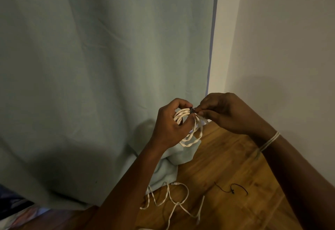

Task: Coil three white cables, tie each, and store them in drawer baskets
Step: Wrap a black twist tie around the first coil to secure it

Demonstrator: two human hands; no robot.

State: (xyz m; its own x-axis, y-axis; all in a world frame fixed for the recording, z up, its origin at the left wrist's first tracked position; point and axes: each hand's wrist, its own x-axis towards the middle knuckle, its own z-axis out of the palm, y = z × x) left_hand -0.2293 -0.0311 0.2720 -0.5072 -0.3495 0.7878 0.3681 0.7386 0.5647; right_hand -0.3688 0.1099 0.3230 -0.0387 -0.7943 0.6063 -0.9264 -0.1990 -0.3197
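Note:
My left hand (pixel 171 123) grips a coiled white cable (pixel 182 115), fingers curled round the bundle, with loops hanging below it. My right hand (pixel 220 111) pinches a small black tie (pixel 191 110) at the top of the coil. A second white cable (pixel 172 198) lies loose and tangled on the wooden floor (pixel 226 166) below. Two thin black ties (pixel 233 189) lie on the floor to its right. No drawer or basket is in view.
A pale green curtain (pixel 108 66) hangs at the left and bunches onto the floor. A white wall (pixel 290 48) stands at the right. Patterned fabric (pixel 16 213) shows at the bottom left corner. A pale string band circles my right wrist (pixel 270 141).

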